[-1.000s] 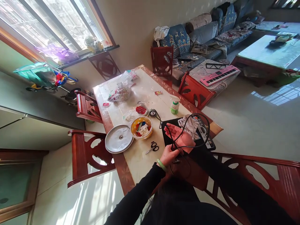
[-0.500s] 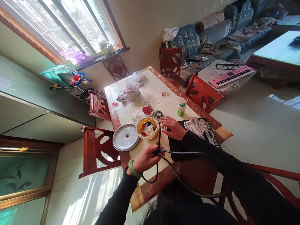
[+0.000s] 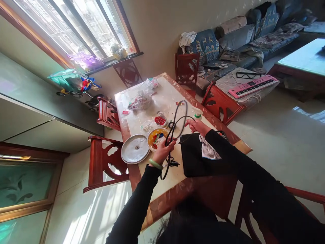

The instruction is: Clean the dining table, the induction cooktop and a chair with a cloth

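Note:
My left hand [image 3: 165, 149], with a green bangle at the wrist, is closed round a black cable [image 3: 180, 117] gathered into loops above the table. One loop rises toward the table's middle. My right hand [image 3: 196, 126] pinches the cable further along, near a small white bottle with a green cap [image 3: 198, 116]. Below my right forearm lies a black flat appliance [image 3: 198, 157] with a grey cloth [image 3: 208, 151] on it. The cable's loose end hangs beneath my left hand over scissors [image 3: 172, 162], which are partly hidden.
On the table [image 3: 175, 189] stand a yellow bowl of scraps [image 3: 155, 137], a round metal lid [image 3: 135, 153], a red-lidded tub [image 3: 160, 120] and plastic bags [image 3: 141, 100]. Red wooden chairs [image 3: 101, 166] ring the table. A pink keyboard [image 3: 252, 85] and sofa lie at the far right.
Both hands lifted and came together over the table. The cable, which trailed off the table's near edge, is now coiled up between them. My right hand left the tabletop and took hold of the cable.

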Tool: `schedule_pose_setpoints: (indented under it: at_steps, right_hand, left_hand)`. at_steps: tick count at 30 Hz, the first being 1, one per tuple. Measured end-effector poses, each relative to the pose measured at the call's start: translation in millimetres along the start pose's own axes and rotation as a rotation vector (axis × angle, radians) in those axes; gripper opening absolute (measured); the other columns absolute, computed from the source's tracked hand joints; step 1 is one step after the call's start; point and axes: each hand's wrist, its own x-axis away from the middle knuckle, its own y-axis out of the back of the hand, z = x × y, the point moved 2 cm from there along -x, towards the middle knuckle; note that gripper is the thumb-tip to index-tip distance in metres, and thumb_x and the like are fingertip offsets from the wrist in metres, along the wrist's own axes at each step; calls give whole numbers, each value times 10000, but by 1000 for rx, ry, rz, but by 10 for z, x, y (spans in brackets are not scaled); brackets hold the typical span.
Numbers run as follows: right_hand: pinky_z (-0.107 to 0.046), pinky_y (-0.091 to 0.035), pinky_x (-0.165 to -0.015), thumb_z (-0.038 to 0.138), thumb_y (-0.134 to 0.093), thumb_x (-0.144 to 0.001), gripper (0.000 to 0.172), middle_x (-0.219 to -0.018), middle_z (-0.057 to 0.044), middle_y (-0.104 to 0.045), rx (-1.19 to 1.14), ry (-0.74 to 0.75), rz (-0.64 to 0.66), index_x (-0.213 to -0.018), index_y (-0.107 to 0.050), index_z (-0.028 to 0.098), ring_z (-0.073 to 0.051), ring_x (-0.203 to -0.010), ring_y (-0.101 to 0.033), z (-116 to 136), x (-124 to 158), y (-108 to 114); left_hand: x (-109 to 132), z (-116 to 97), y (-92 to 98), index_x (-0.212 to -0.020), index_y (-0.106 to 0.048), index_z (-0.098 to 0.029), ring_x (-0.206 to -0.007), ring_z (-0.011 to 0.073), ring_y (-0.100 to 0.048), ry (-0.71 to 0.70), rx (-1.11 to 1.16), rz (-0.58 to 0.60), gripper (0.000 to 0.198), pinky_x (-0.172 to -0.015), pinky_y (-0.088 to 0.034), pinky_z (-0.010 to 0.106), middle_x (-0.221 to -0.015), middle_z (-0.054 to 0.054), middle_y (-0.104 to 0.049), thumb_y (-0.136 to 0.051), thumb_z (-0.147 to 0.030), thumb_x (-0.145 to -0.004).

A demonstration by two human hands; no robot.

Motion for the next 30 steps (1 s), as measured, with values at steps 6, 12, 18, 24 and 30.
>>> schedule_pose_setpoints:
  at_steps: [6,12,18,24,30]
  right_hand:
    - [-156,-360,-467,208,-771,-936,331,-552,131,-371,-604,-266,-151,-766,-487,210,-27,-431,-218,-224,193,49]
    - [-304,-602,-701,308,-863,-859,332,-638,48,-561,-743,-105,-167,-785,-547,236,-131,-613,-585,-458,406,197]
    - [-535,-385,-1270,583,-727,-893,599,-1526,-102,-631,262,162,-339,-1406,-657,283,-324,-1477,-521,-1015,740,752]
    - [-622,-245,-1312,539,-770,-848,876,-1768,-125,-343,1162,111,-455,-1635,-493,270,-428,-1646,-230,-2079,827,1246]
    - [-593,-269,-1309,419,-610,-975,546,-1737,-104,-404,1280,203,-529,-1493,-631,250,-371,-1635,-279,-2403,691,1210]
  left_hand:
    - [-816,751,-427,-1046,-824,-178,-830,181,-644,-35,-229,-92,419,-841,-527,324,-830,10,-673,-948,-315,-670]
    - [-887,919,-769,-752,-792,-213,-1086,276,-677,-170,-264,106,255,-1103,-475,442,-1005,86,-773,-884,-450,-750]
    - [-681,1090,-553,-893,-698,-200,-968,272,-753,-44,49,-104,374,-1059,-509,463,-817,67,-779,-733,-572,-867]
    - [-284,1163,-230,-928,-647,-217,-971,234,-750,-71,15,-244,273,-968,-564,409,-950,46,-777,-820,-368,-780]
    - [-110,1131,-206,-1037,-731,-216,-957,212,-741,-178,-91,-219,196,-884,-609,366,-1028,68,-765,-731,-374,-921]
